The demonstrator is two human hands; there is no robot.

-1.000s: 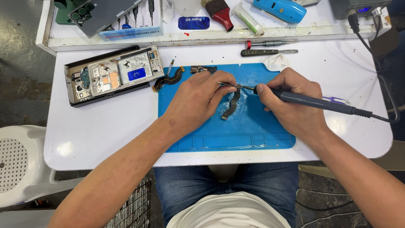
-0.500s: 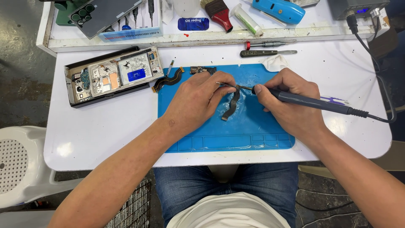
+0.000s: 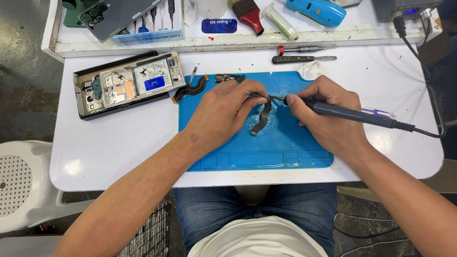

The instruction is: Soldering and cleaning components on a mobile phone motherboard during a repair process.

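Hanging below left grip [image 3: 228, 112] — flex cable [image 3: 262, 118].

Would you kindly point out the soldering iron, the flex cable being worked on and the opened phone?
soldering iron [image 3: 352, 114], head view, on the middle of its dark handle.
flex cable [image 3: 262, 121], head view, on the dark strip lying on the blue mat.
opened phone [image 3: 128, 83], head view, on its exposed inner boards.

We count two hands: left hand [image 3: 223, 114], right hand [image 3: 328, 116]. One soldering iron [image 3: 352, 114], one blue mat [image 3: 285, 143], one white bench [image 3: 109, 147]. One opened phone [image 3: 128, 83]. Two flex cables: one [image 3: 261, 119] on the mat, one [image 3: 190, 89] at its edge. Two screwdrivers [image 3: 304, 53] by the shelf. One brush [image 3: 247, 12]. One white chair [image 3: 24, 185].
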